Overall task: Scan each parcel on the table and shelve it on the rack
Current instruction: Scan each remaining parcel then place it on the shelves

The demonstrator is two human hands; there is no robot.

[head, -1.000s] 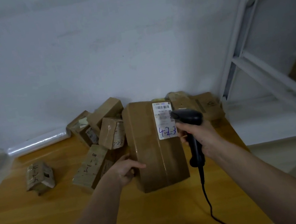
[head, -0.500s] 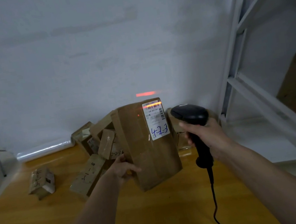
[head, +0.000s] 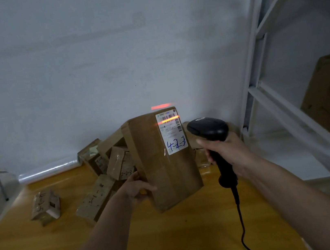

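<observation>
Nearest in frame I note both forearms reaching in from the bottom edge over the yellow table (head: 177,240). The right hand (head: 227,154), right of centre, is wrapped around the handle of the black scanner (head: 210,131), whose cord (head: 242,226) trails down to the lower edge. The left hand (head: 136,188), just left of centre, grips the lower left edge of the tall parcel (head: 165,163), thumb across its front; the parcel is raised off the table and tilted. Its white label (head: 173,132) sits at the upper right of its face, handwritten in blue, apparently "4-2-3". A red scan line (head: 168,120) crosses the barcode. Behind, at centre left, lie more parcels (head: 102,172) in a loose pile, with a roll of clear film (head: 48,170) against the wall. The white rack (head: 282,86) fills the right side.
</observation>
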